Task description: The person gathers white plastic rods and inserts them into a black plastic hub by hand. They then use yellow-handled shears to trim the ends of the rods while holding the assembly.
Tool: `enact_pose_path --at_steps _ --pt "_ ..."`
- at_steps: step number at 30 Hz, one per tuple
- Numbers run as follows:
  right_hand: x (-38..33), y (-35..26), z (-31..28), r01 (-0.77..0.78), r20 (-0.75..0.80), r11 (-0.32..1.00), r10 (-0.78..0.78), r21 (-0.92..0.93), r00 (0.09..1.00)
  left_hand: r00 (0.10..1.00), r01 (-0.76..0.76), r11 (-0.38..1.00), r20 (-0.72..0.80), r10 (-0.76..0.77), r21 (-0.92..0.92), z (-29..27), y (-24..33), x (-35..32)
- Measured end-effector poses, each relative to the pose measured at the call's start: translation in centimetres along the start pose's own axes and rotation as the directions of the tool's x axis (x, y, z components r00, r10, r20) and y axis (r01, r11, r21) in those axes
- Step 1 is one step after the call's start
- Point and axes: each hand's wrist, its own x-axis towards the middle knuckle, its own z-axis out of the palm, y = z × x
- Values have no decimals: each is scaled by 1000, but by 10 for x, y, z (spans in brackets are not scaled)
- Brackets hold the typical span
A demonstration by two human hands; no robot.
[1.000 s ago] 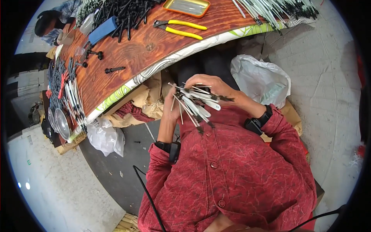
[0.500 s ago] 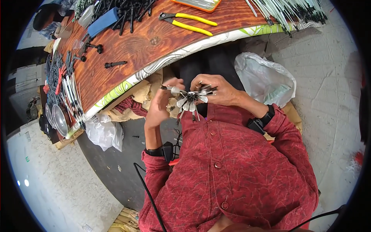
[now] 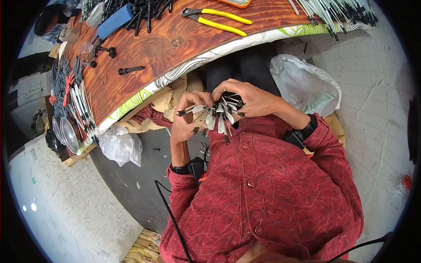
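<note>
1. Nearest is the wearer's red patterned button-front shirt (image 3: 280, 188), on the near side of the reddish-brown wooden tabletop (image 3: 175, 57).
2. The loose bundle of thin pale sticks with white paddle-shaped blades and black tips (image 3: 220, 125) is held up in the space just before the tabletop's curved near edge. Judging by how it lies, the gathering is partly done: the pieces meet in one cluster, yet their ends fan out unevenly, and no tie shows around them.
3. The right hand (image 3: 254, 98), before the tabletop's edge, is curled around the bundle from its right, gripping it; the wrist is bent inward.
4. The left hand (image 3: 182, 125), also short of the tabletop, has its fingers bent in to the bundle's left side. Whether they pinch a single piece is hidden, so I cannot tell.
5. Just beyond the hands, a crumpled translucent white plastic bag (image 3: 311, 85) sits beside the tabletop's near edge, toward the right.
6. On the tabletop lie dark-headed pliers with yellow handles (image 3: 226, 17), apart from both hands, and a short black rod-shaped piece (image 3: 131, 70) toward its left.
7. At the tabletop's far right, a large heap of pale rods with black ends (image 3: 326, 13) lies outside the hands; a heap of black stems (image 3: 151, 11) is at its far side. Both seem unhandled stock.
</note>
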Motion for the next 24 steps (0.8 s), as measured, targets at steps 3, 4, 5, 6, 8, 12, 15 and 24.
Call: enact_pose_path --at_steps 3,4,5,6,8,12,15,24 --pt "3 -6 -6 11 65 997 -16 77 998 1000 -10 1000 8 10 -10 -5 -1 -1" --pt "3 -7 -8 45 76 995 -52 87 996 1000 -13 1000 7 13 -8 -8 -3 -1" --pt "3 -7 -9 79 88 992 -88 97 992 1000 -16 1000 6 16 -5 -8 -3 -1" --pt "3 -6 -10 78 88 992 -87 97 992 1000 -16 1000 6 16 -6 -9 -4 -1" --pt "4 -3 -11 74 121 970 -105 232 987 1000 -18 1000 -16 18 8 -8 -4 0" --pt "10 3 -15 151 150 931 -210 331 966 1000 3 1000 -25 -4 -21 -6 -4 -1" --pt "13 6 -15 198 150 912 -266 361 952 999 29 999 -23 -30 -31 -5 -3 0" --pt "12 4 -17 50 202 915 -141 400 969 1000 28 1000 -7 -28 -8 -3 -2 6"
